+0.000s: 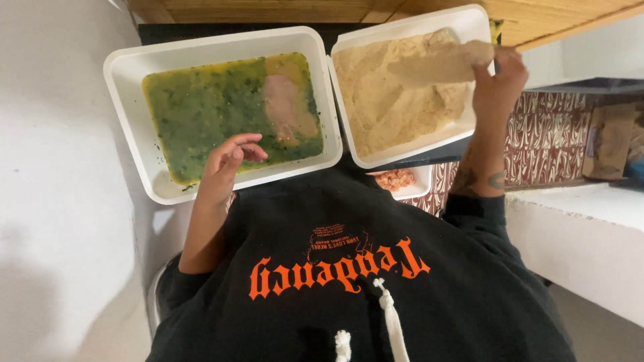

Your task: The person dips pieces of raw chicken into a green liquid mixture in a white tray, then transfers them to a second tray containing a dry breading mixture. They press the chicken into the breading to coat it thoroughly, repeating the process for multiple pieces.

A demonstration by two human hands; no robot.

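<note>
Pale, crumb-coated and thin, a breaded cutlet [439,62] is pinched by one end in the right hand [500,84] and held above the white tray of breadcrumbs [402,151]. It is judged light, floppy and dry enough to grip, best taken at an edge so that the coating is not rubbed off. The left hand [225,167], fingers loosely curled and holding nothing, hovers over the white tray of green herbed egg [127,74], where a raw, slippery piece of meat [285,107] lies. Both trays are set side by side on a dark surface against wooden boards, in a narrow space.
</note>
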